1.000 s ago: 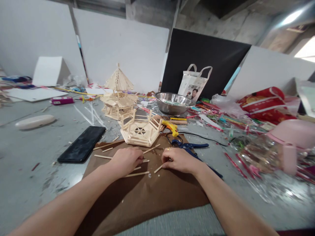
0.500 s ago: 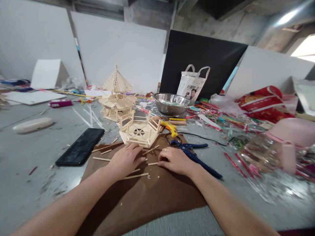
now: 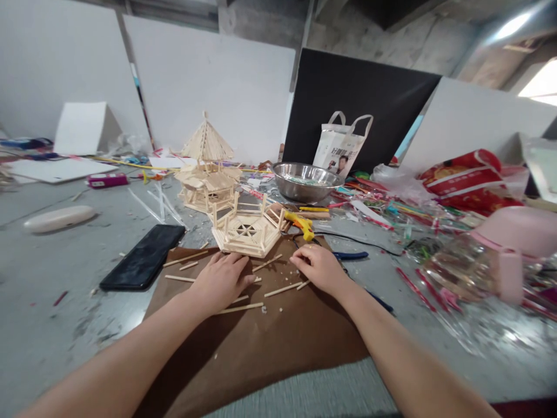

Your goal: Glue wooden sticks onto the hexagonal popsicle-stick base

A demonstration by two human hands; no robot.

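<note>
left hand (image 3: 224, 280): within brown sheet (image 3: 270, 348) | right hand (image 3: 319, 268): near right edge | stick (image 3: 282, 289) between

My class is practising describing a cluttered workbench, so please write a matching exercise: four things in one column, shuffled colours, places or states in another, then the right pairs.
Things:
1. Phone
2. Bag
3. Bowl
4. Left hand

Descriptions:
A. Round, shiny metal
B. Over the brown sheet, among thin sticks
C. White, with two handles
D. Black, lying flat

Pairs: 1-D, 2-C, 3-A, 4-B

place: craft workshop | wooden sticks (image 3: 282, 289) | stick-built pavilion (image 3: 208, 180) | colourful scraps (image 3: 409, 210) | bare concrete (image 3: 265, 26)
</note>
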